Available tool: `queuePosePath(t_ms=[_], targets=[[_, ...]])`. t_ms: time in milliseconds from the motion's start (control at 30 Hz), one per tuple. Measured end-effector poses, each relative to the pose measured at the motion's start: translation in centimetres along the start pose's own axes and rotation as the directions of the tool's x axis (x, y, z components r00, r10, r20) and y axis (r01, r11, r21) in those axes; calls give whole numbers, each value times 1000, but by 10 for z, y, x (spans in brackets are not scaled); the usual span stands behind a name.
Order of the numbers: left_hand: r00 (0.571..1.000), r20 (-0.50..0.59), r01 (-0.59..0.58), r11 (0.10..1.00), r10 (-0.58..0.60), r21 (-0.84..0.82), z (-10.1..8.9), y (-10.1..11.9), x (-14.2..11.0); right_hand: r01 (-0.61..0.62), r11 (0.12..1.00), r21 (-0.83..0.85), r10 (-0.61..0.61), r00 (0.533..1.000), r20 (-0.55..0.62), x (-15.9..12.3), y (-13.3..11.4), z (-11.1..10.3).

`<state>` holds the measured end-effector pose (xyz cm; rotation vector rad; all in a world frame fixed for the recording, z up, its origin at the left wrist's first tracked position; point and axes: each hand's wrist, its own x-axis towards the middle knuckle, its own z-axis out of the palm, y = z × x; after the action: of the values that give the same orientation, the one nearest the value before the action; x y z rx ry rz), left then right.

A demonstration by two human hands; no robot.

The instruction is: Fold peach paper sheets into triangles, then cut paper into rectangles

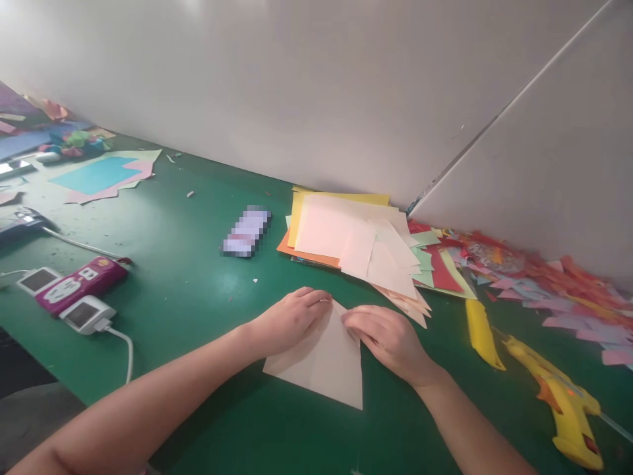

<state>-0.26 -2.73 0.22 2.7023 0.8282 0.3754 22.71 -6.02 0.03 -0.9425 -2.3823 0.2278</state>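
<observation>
A cream sheet of paper [324,366] lies on the green tabletop, narrow at its far end and wider toward me. My left hand [294,318] rests over its upper left side, fingers curled together near the narrow tip. At the upper right edge, the bent fingers of my right hand [388,335] pinch the paper. Both thumbs are partly hidden. Just beyond my hands sits a stack of cream, yellow and orange paper [346,227], with loose cream pieces [393,254] on its right side.
To the right lie a yellow utility knife [482,335], a yellow glue gun [556,396] and a pile of paper scraps [554,284]. A blurred phone [246,232] is beyond my left hand. At left are a purple power strip [82,287] with white plugs and coloured sheets [99,175].
</observation>
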Motion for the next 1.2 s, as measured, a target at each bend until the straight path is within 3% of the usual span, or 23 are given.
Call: queuePosePath(t_ms=[533,767,933,1200], targets=[[999,-37,-5,1000,6,19,1,3,0,-76,997,31,75,997,32,-1,0,-2],[999,37,-35,987,30,155,-1,6,1,-108,993,50,106,994,35,4,-5,-4],[998,50,-39,966,27,257,3,9,1,-129,991,-16,128,990,-58,5,-7,3],[998,36,-51,954,42,296,8,11,1,-188,963,-192,215,968,130,8,-10,14]])
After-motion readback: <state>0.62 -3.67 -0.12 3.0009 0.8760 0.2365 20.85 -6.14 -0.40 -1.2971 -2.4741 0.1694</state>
